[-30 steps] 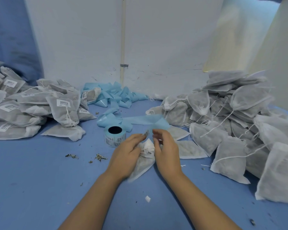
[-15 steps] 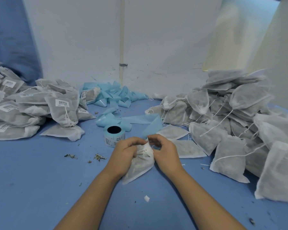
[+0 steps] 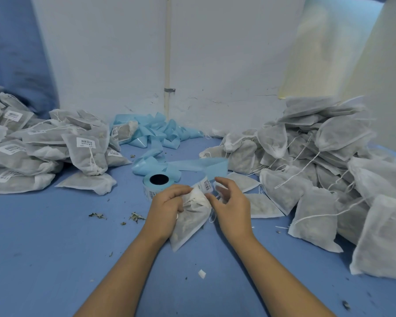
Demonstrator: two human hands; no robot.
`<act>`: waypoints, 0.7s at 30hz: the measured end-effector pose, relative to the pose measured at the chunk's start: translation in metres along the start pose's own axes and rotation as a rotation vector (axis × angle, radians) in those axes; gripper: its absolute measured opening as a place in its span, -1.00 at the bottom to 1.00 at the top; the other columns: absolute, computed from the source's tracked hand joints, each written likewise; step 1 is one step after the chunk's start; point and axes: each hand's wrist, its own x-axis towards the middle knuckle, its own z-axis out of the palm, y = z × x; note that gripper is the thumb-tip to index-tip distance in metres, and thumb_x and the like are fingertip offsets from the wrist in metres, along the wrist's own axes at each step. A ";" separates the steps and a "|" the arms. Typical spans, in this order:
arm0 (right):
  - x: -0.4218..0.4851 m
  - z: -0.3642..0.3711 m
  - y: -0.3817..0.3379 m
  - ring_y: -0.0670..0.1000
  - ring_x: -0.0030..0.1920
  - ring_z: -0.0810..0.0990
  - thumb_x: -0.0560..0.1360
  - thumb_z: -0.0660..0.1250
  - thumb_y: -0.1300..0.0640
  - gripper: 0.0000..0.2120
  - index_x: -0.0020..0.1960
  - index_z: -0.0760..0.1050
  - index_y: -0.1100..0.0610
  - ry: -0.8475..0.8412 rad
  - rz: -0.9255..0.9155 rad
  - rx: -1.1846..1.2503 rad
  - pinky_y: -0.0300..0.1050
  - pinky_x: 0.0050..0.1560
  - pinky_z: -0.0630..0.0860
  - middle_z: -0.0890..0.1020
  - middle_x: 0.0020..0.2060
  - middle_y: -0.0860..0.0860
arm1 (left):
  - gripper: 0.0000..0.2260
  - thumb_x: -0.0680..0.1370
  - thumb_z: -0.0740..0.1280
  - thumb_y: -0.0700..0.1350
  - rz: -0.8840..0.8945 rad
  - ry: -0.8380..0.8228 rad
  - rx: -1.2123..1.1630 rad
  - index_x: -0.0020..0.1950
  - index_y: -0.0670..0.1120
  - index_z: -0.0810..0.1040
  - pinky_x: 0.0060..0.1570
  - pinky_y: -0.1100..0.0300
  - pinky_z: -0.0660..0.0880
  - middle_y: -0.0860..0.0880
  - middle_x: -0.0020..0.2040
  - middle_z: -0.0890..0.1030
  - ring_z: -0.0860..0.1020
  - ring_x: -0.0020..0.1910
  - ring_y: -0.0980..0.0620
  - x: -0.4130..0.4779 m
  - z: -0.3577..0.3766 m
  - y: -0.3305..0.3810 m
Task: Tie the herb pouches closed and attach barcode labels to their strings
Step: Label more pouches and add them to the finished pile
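A grey mesh herb pouch [image 3: 190,221] lies tilted on the blue table between my hands. My left hand [image 3: 168,205] grips its gathered neck, fingers curled round it. My right hand [image 3: 231,205] sits just right of the neck, fingers spread and loosely curled, with the white string [image 3: 212,216] hanging by its thumb; whether it pinches the string I cannot tell. A roll of barcode labels [image 3: 157,183] on blue backing stands right behind my hands, and one label [image 3: 206,185] on its strip lifts up near my right fingertips.
Labelled pouches [image 3: 85,152] are heaped at the left, unlabelled pouches with loose strings [image 3: 318,179] at the right. Spent blue backing tape [image 3: 156,136] is piled at the back by the wall. Herb crumbs [image 3: 135,217] and a paper scrap [image 3: 201,273] lie on the table.
My right hand has opened from its pinch at the pouch neck and shifted slightly right. The left hand keeps hold of the neck. The label strip now shows beside my right fingers.
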 end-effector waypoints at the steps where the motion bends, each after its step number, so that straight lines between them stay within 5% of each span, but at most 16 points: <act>1: 0.000 0.000 0.000 -0.19 0.05 0.53 0.44 0.46 0.25 -0.67 0.16 0.52 0.07 0.006 -0.032 -0.021 -0.46 0.05 0.41 0.56 0.01 -0.12 | -0.63 0.37 0.14 -0.46 -0.008 -0.013 -0.015 -0.11 -0.11 0.63 -0.12 0.42 0.44 0.04 -0.05 0.61 0.55 -0.08 0.17 -0.001 0.000 0.001; 6: -0.002 0.002 -0.002 -0.13 0.07 0.57 0.58 0.27 0.24 -0.75 0.24 0.48 0.11 -0.191 0.029 0.085 -0.40 0.08 0.45 0.59 0.02 -0.09 | -0.67 0.33 0.16 -0.36 -0.007 -0.088 -0.002 -0.09 -0.16 0.65 -0.08 0.32 0.49 -0.02 -0.08 0.64 0.57 -0.08 0.11 -0.006 0.006 0.005; 11: 0.002 0.002 -0.001 -0.05 -0.03 0.64 0.53 0.32 0.27 -0.87 0.05 0.57 0.13 -0.191 0.151 0.290 -0.21 0.01 0.55 0.68 -0.06 0.00 | -0.64 0.18 0.15 -0.21 -0.031 -0.098 -0.006 -0.17 -0.07 0.67 -0.12 0.35 0.50 0.06 -0.15 0.67 0.59 -0.15 0.19 -0.007 0.006 0.007; 17: 0.007 -0.001 0.002 -0.04 -0.04 0.66 0.51 0.35 0.30 -0.85 -0.05 0.61 0.08 -0.154 0.250 0.450 -0.20 0.05 0.55 0.71 -0.07 0.03 | -0.63 0.17 0.15 -0.22 -0.033 -0.091 -0.022 -0.19 -0.03 0.66 -0.20 0.42 0.47 0.09 -0.20 0.66 0.58 -0.20 0.22 -0.006 0.006 0.007; 21: 0.003 -0.001 0.000 -0.11 -0.09 0.67 0.51 0.36 0.28 -0.85 -0.04 0.64 0.07 -0.237 0.197 0.418 -0.29 -0.09 0.53 0.72 -0.12 -0.03 | -0.61 0.16 0.16 -0.21 -0.055 -0.096 -0.012 -0.13 -0.10 0.67 -0.10 0.31 0.50 -0.03 -0.09 0.66 0.59 -0.12 0.12 -0.006 0.005 0.006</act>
